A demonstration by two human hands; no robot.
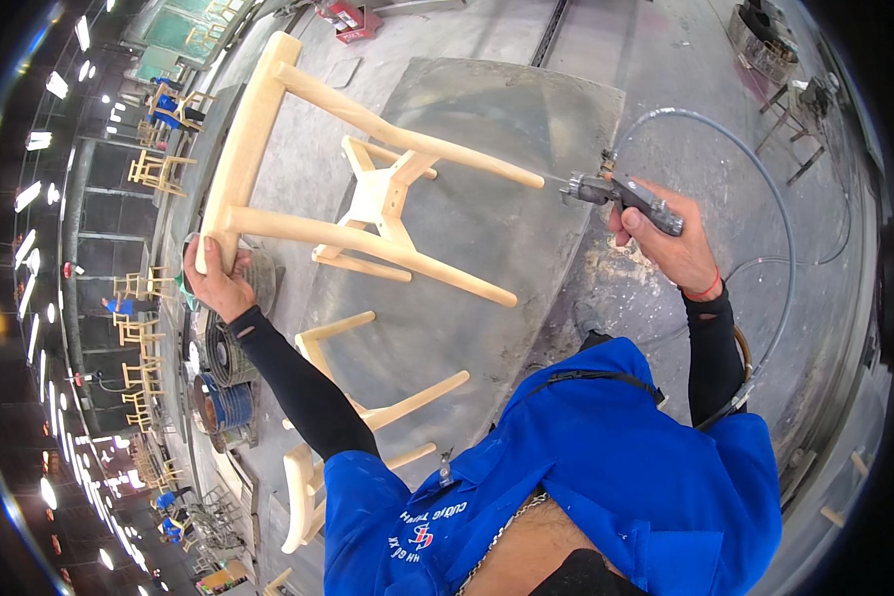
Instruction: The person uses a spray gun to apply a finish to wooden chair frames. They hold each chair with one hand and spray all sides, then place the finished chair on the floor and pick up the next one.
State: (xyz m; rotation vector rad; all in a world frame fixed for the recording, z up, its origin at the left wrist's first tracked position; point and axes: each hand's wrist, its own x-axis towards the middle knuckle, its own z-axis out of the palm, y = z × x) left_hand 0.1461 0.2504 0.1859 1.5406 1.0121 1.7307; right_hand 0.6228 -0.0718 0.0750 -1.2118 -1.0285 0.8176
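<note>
A pale wooden chair frame (243, 149) is raised in front of me at the left. My left hand (221, 283) is closed around the lower end of its thick rail, and two long legs reach from that rail to the right. Below the legs shows a wooden cross-shaped brace (372, 196); whether it joins this frame I cannot tell. My right hand (677, 243) grips a dark spray gun (626, 194) with its nozzle toward the tip of the upper leg, a short gap apart. A faint pale streak shows at the nozzle. A grey hose (780, 199) is attached to the gun.
More wooden frames (417, 397) lie near my left elbow. A grey sheet (497, 119) covers part of the floor. A blue drum (226, 402) stands at the left, a red box (358, 25) at the far side. People in blue work among chairs along the left.
</note>
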